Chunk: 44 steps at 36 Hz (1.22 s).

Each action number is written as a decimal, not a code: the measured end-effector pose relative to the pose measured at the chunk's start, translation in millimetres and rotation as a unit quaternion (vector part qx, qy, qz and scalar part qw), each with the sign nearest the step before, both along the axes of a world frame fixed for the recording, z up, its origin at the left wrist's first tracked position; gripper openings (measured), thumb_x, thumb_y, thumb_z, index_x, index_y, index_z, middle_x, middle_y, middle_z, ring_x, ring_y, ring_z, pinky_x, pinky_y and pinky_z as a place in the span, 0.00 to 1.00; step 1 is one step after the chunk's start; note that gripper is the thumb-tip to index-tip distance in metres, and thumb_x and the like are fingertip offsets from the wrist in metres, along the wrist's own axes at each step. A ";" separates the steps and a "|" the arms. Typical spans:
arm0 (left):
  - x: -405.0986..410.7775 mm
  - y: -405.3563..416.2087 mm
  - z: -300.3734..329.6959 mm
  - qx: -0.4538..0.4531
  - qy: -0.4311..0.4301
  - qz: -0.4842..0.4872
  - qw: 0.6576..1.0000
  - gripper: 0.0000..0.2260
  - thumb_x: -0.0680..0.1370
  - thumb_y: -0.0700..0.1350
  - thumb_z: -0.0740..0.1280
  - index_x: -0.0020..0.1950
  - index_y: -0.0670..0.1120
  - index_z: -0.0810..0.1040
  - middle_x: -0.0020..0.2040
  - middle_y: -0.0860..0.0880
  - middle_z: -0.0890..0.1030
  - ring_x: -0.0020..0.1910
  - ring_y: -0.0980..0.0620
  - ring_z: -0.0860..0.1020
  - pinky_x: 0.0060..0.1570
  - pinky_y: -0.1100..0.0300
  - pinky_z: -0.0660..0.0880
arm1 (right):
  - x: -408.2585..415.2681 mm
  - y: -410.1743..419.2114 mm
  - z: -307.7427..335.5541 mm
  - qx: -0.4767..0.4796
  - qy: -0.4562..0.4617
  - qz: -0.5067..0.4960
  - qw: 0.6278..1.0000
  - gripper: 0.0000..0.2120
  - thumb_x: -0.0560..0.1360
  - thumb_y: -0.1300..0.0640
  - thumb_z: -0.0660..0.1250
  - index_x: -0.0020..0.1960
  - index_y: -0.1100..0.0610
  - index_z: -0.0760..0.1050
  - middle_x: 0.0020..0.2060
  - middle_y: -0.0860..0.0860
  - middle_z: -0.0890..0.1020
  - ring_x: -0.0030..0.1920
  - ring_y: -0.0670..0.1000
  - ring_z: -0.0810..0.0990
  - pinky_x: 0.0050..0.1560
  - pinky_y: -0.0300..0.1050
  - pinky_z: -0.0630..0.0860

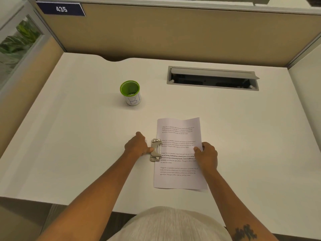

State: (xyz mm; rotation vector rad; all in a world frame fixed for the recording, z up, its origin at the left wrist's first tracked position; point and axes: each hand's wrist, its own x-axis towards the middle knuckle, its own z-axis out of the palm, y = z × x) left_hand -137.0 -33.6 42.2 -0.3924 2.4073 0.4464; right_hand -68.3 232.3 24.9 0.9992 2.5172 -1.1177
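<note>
Worktop [78,136]: white, matt and smooth, with a curved notch cut into its far edge at 11 o'clock. Beige fabric partition [173,32] encloses it at 12 o'clock and along both sides. It carries a dark blue number plate [61,9] reading 435 at 10 o'clock.

Cable hatch [212,78]: long rectangular slot at 1 o'clock, grey flap raised. The interior is dark and its contents are not legible.

Cup [130,93]: cylindrical, at 11 o'clock of the sheet and well apart from it. It has a green scalloped rim and lining and a white label with blue handwriting. Small bits lie at the bottom, too small to identify.

Sheet [178,136]: white printed paper, four text blocks, lying flat just right of centre, its far end slightly wavy.

Hole punch [155,150]: silvery metal, two-hole, seated on the sheet's left edge at 9 o'clock.

Left hand [137,145]: grips the hole punch, thumb on it and fingers curled with their tips hidden.

Right hand [206,153]: pinches the sheet's right edge at 3 o'clock, thumb on top, fingers curled round the edge.

Glass pane [19,39]: at 9 o'clock, with blurred green foliage behind it.

Garment [173,225]: pale, ribbed, cut off at 6 o'clock.
</note>
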 end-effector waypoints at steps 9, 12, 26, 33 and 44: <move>-0.1 2.0 14.4 -0.017 -0.024 -0.014 0.999 0.40 0.72 0.62 0.78 0.76 0.44 0.68 0.65 0.45 0.83 0.64 0.43 0.83 0.64 0.50 0.79 | 2.4 -1.6 3.8 -0.001 0.001 0.001 1.000 0.05 0.81 0.56 0.67 0.51 0.57 0.79 0.48 0.52 0.84 0.45 0.57 0.83 0.45 0.48 0.77; -1.6 4.4 21.1 -0.019 -0.025 -0.022 0.999 0.37 0.72 0.61 0.79 0.73 0.43 0.72 0.61 0.44 0.85 0.60 0.43 0.86 0.60 0.52 0.81 | 3.7 -1.2 5.2 -0.006 0.006 0.002 1.000 0.05 0.81 0.56 0.67 0.51 0.58 0.79 0.48 0.52 0.85 0.45 0.56 0.83 0.45 0.48 0.78; 14.6 21.5 28.5 0.033 0.057 -0.041 0.997 0.16 0.79 0.44 0.71 0.67 0.50 0.76 0.65 0.46 0.82 0.62 0.42 0.82 0.56 0.53 0.76 | 4.8 3.4 9.3 -0.038 0.021 0.005 0.999 0.06 0.81 0.58 0.68 0.52 0.60 0.81 0.48 0.53 0.86 0.47 0.57 0.85 0.48 0.50 0.81; 24.8 22.0 25.1 0.049 0.087 -0.028 0.995 0.14 0.79 0.43 0.70 0.65 0.51 0.78 0.62 0.47 0.84 0.57 0.43 0.83 0.48 0.56 0.74 | 14.1 21.0 7.7 -0.049 0.036 -0.012 0.998 0.05 0.81 0.59 0.68 0.51 0.60 0.80 0.47 0.54 0.86 0.45 0.56 0.84 0.42 0.47 0.77; 25.8 29.0 27.8 0.017 0.082 -0.050 0.995 0.16 0.80 0.41 0.67 0.69 0.47 0.76 0.65 0.45 0.83 0.62 0.41 0.82 0.59 0.51 0.78 | 31.9 61.6 10.6 -0.061 0.050 -0.055 0.995 0.06 0.81 0.59 0.69 0.45 0.59 0.79 0.44 0.55 0.86 0.39 0.53 0.83 0.35 0.43 0.74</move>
